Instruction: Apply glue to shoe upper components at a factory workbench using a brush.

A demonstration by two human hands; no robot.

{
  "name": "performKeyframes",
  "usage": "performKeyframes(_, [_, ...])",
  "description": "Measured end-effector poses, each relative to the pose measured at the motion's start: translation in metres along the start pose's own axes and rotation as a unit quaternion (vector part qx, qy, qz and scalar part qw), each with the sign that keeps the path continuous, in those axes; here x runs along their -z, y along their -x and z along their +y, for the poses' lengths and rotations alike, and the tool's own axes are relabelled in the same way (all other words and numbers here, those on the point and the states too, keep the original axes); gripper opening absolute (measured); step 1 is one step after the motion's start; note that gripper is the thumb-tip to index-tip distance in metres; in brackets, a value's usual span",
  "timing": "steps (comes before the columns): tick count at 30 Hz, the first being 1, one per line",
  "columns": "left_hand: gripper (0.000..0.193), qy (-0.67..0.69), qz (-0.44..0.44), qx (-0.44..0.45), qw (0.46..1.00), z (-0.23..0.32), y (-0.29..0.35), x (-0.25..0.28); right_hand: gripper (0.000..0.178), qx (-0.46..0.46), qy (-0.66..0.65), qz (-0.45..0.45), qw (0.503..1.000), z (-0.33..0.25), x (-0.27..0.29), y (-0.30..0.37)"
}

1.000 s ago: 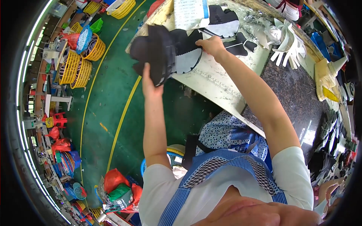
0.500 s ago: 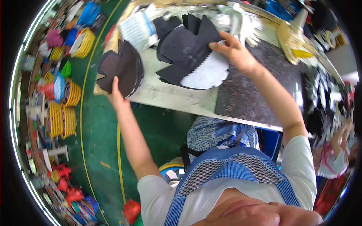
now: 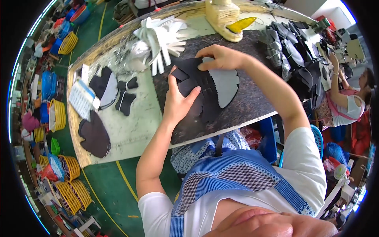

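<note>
My left hand (image 3: 178, 100) and my right hand (image 3: 222, 58) hold a black cut sheet piece (image 3: 199, 89) over the dark speckled board (image 3: 246, 112). The piece has notches and a zigzag edge beside a light grey area (image 3: 224, 83). My left thumb and forefinger spread across its left side, gripping it. Along the far edge, my right thumb and fingers pinch it. How many layers they hold, I cannot tell. At the table's left end lies a stack of dark brown-black cut pieces (image 3: 94, 136). Beyond it rest a black-and-white piece (image 3: 106, 87) and small black pieces (image 3: 126, 100).
White strips (image 3: 160, 39) lie in a heap past my left hand. A cream machine base or stand (image 3: 223, 17) with a yellow part stands at the far edge. Black pieces (image 3: 294, 55) pile up at the right, near another person (image 3: 349, 91). Yellow baskets (image 3: 57, 114) line the left.
My view has turned right. The left hand has left the brown-black stack and joined the right hand on the black piece. That piece has moved right, onto the speckled board.
</note>
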State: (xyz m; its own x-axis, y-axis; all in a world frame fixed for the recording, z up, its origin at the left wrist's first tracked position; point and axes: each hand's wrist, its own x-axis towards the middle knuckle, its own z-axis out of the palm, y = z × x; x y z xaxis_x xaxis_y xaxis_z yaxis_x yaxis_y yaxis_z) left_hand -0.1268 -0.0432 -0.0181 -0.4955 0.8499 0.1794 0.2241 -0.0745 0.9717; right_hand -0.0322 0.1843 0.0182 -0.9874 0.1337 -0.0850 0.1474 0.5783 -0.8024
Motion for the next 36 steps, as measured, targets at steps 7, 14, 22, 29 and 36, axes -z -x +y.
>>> performKeyframes(7, [0.086, -0.078, 0.111, 0.063, 0.989, -0.009, 0.01, -0.024, 0.062, -0.12, -0.169, 0.553, 0.807, 0.08, 0.086, 0.061])
performKeyframes(14, [0.041, -0.407, -0.039, -0.251, 0.877, 0.011, 0.017, 0.008, 0.032, 0.025, 0.202, 0.422, 0.884, 0.078, 0.104, 0.02])
performKeyframes(22, [0.059, -0.405, -0.188, -0.165, 0.88, -0.011, 0.002, -0.026, 0.031, -0.092, -0.223, 0.467, 0.851, 0.124, 0.129, 0.068])
performKeyframes(29, [0.05, -0.39, -0.129, -0.16, 0.898, -0.018, 0.002, -0.041, 0.028, -0.096, -0.156, 0.432, 0.883, 0.038, -0.034, 0.019])
performKeyframes(36, [0.027, -0.307, -0.007, -0.167, 0.937, -0.022, 0.001, -0.048, 0.029, -0.044, -0.032, 0.254, 0.966, -0.033, -0.038, -0.012])
